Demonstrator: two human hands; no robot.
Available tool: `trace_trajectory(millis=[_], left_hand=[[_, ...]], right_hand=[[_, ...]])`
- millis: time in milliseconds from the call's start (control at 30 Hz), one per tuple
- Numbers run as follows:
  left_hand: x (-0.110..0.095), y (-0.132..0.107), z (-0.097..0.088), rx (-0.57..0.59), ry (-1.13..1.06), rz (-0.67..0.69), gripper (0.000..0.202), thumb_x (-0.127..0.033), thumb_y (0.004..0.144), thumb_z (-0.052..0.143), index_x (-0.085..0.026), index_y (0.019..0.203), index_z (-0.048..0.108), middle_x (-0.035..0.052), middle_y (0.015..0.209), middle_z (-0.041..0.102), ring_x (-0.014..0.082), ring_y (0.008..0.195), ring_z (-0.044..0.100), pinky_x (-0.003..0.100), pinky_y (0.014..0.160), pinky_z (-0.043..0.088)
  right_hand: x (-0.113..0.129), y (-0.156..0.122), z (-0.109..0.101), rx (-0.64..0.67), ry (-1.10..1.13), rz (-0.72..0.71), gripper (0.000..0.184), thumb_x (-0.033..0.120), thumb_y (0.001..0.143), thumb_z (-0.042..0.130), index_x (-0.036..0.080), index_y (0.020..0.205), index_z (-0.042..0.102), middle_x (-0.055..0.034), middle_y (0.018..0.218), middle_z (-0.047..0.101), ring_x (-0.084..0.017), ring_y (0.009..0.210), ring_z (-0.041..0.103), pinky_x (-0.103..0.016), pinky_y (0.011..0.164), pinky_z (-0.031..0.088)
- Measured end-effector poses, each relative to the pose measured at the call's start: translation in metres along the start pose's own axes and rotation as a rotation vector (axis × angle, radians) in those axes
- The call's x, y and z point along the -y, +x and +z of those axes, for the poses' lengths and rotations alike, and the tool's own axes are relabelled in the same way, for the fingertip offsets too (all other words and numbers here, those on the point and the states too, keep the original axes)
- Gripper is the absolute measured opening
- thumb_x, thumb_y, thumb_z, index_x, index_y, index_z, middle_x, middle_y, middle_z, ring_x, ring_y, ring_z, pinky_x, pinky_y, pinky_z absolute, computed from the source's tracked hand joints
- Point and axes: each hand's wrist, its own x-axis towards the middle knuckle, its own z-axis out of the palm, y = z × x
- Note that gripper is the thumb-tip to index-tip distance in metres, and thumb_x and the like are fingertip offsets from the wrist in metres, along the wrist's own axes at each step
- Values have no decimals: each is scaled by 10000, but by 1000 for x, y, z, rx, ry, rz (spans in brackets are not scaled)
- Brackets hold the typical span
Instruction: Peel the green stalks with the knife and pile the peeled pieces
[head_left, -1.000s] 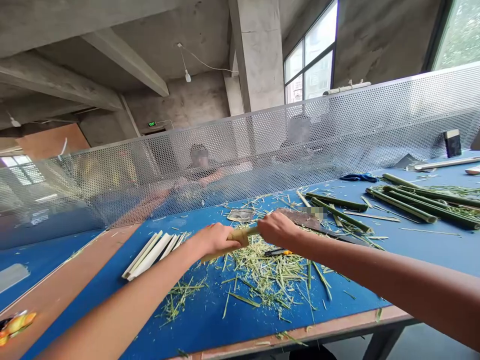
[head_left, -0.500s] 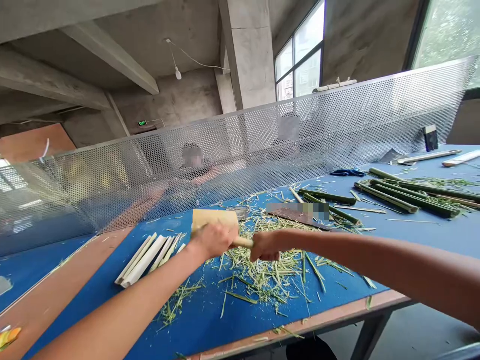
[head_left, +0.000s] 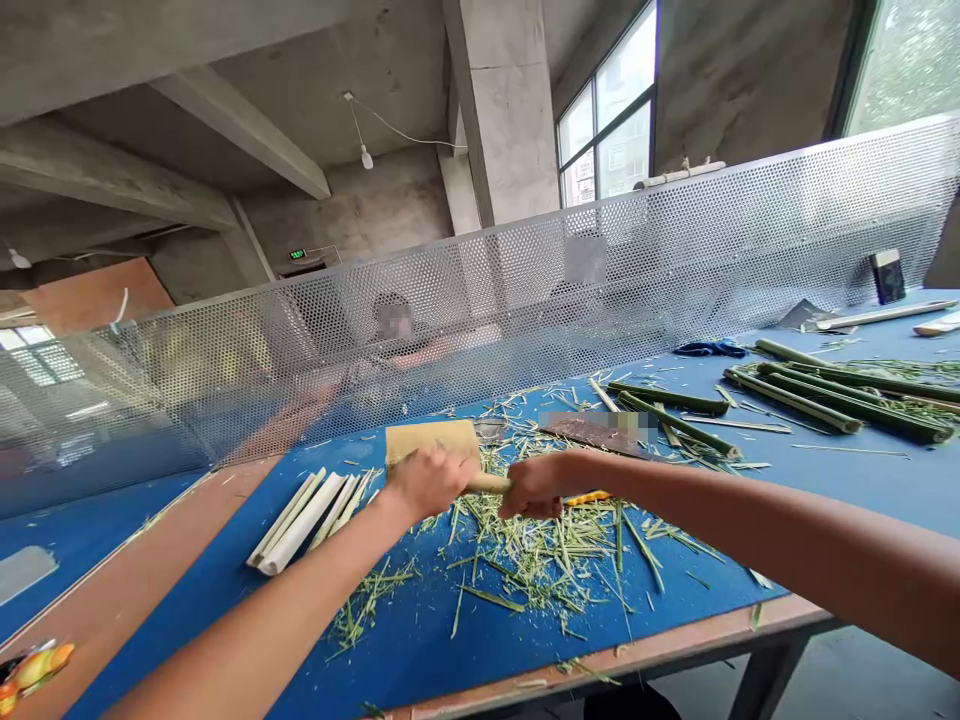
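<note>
Left hand: the left hand is closed around the near side of a tan mallet-like tool, fingers folded over it.
Right hand: the right hand is curled in a fist round the right end of the tool's slim rod.
Tool: raised over the left part of the shavings, its broad tan face showing just beyond the left hand; its far details are hidden by the fingers.
Shavings: a loose heap of green-yellow bamboo shavings spreads over the blue tabletop below and beside the right hand.
Cutter: an orange-handled piece lies among them, partly behind the right forearm.
Blade: a brown, broad blade lies beyond the right wrist.
Pale strips: split bamboo strips lie side by side, left of the left hand.
Green bamboo: dark green lengths lie at the right.
Screen: a perforated metal screen crosses behind; a person shows through it.
</note>
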Motion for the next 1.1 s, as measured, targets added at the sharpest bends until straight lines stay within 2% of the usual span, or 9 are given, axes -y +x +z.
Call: trace_trajectory(millis=[200,267,333,467,600,733,800,967,1100], left_hand=[[2,4,5,379,-462,-58,435,-569,819,452,-181,885,639,53,758,667,142,620,561,256,566,406],[7,4,5,366,-518,-54,432,-564,827,444,-183,894,636,42,741,661,134,614,556,252,570,405],[9,0,6,203,-350,-99,392,-516,836,459,-177,924,635,69,746,655,160,643,569,281,598,411],[0,-10,8,0,-57,-35,300,-331,888,398,-170,981,633,129,809,651,197,721,593,325,656,420],[-5,-6,6,116,-126,-125,385,-494,846,450,-178,951,643,114,766,651,198,654,586,313,599,412],[6,1,1,204,-290,-135,387,-561,814,466,-230,908,643,67,781,667,168,632,578,266,556,385],[10,-2,0,167,-217,-116,371,-532,834,456,-216,910,636,75,758,664,169,626,578,270,564,388],[8,-12,1,-51,26,43,262,-276,895,388,-165,966,615,128,843,664,195,751,607,304,660,420],[5,-7,8,57,-127,-82,294,-391,871,440,-165,924,620,103,790,665,186,687,600,292,622,418]], right_hand=[[0,3,8,-588,-585,-22,210,143,806,461,121,859,664,-101,709,659,-137,561,551,-246,500,317],[2,1,3,-663,-629,-63,251,119,833,417,112,913,655,-110,732,662,-133,574,550,-252,518,323],[4,-2,0,-558,-476,-16,202,189,831,468,114,863,653,-93,711,650,-117,546,526,-241,503,329],[5,-6,6,-55,-39,19,286,384,803,535,133,704,630,-31,617,601,-88,487,493,-211,465,356],[6,-1,8,-388,-282,134,164,228,776,528,123,759,653,-69,653,621,-108,515,511,-230,479,331],[7,2,2,-650,-573,50,216,144,822,458,114,835,671,-119,706,646,-147,609,568,-257,544,337],[8,0,1,-645,-564,50,208,164,824,473,111,837,674,-105,694,642,-137,588,559,-251,532,340],[9,-4,9,-139,-133,-10,311,377,832,501,125,784,677,-42,623,610,-85,478,491,-215,457,348],[10,3,12,-480,-395,100,210,213,803,501,106,810,681,-98,662,643,-117,534,536,-233,490,341]])
